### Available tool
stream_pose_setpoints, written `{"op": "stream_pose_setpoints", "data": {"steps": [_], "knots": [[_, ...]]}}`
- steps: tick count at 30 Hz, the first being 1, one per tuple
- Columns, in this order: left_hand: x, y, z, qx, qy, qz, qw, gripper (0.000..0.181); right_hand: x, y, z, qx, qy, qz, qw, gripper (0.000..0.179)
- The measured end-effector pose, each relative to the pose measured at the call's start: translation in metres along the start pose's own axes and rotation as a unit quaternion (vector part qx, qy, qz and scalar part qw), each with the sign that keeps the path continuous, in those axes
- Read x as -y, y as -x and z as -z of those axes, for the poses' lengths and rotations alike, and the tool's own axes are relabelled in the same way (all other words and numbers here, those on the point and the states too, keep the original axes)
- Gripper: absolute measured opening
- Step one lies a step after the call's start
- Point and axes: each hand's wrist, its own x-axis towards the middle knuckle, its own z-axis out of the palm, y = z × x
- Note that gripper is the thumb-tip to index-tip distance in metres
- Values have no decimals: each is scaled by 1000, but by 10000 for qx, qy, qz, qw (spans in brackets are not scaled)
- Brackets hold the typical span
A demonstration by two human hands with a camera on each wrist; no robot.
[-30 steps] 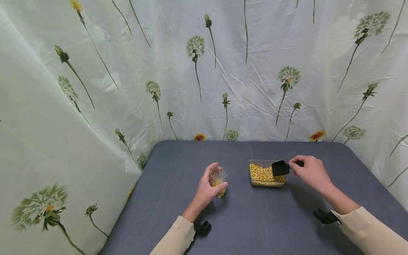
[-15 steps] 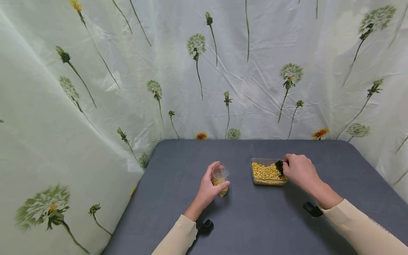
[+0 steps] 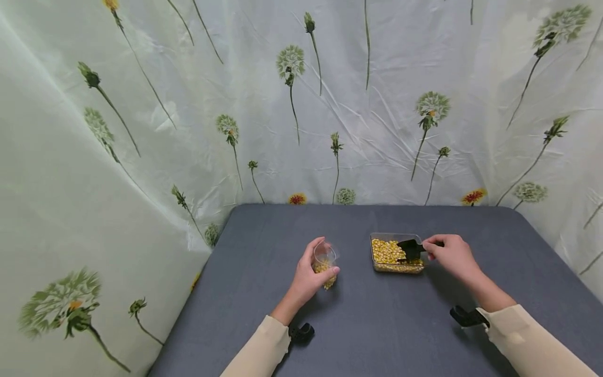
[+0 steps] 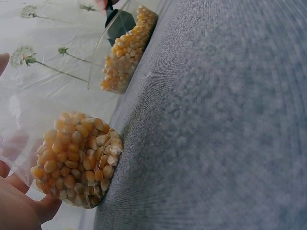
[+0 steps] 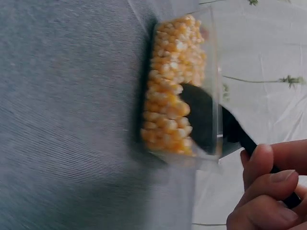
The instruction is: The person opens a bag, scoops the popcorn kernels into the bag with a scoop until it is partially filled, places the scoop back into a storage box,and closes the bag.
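My left hand [image 3: 308,280] holds a clear plastic cup [image 3: 325,253] on the table, fingers behind it and thumb across the front. Yellow corn kernels [image 4: 76,160] fill the cup's lower part. To the right sits a clear rectangular container [image 3: 395,268] with more corn kernels [image 5: 168,96] in it. My right hand [image 3: 454,256] grips the handle of a small black scoop [image 3: 411,250]. In the right wrist view the scoop's blade [image 5: 201,115] is inside the container, its tip down among the kernels.
A dark grey cloth-covered table [image 3: 358,324] carries both vessels. Behind it hangs a pale curtain [image 3: 226,173] printed with dandelions. Black straps [image 3: 301,334] sit at both wrists, below beige sleeves [image 3: 264,345].
The scoop first turned steeply down at the container's right end, then levelled with its blade among the kernels further left. My left hand and the cup stayed nearly still.
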Motion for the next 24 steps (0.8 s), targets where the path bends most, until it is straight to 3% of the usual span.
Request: {"op": "stream_pose_setpoints", "data": {"steps": [6,13,20,24], "knots": [[0,0,1,90,17,97,9999,76,-9,1,-12,76,-717,-269,9970,34],[1,0,1,11,7,27,10000,75,-1,2,-27,-103,-922,-279,9953,35],[2,0,-1,28,-25,31,10000,76,-4,9,-24,-373,-1211,-414,9911,36],[2,0,-1,2,-28,1,10000,75,-11,14,-20,-482,-1755,-463,9822,35]]}}
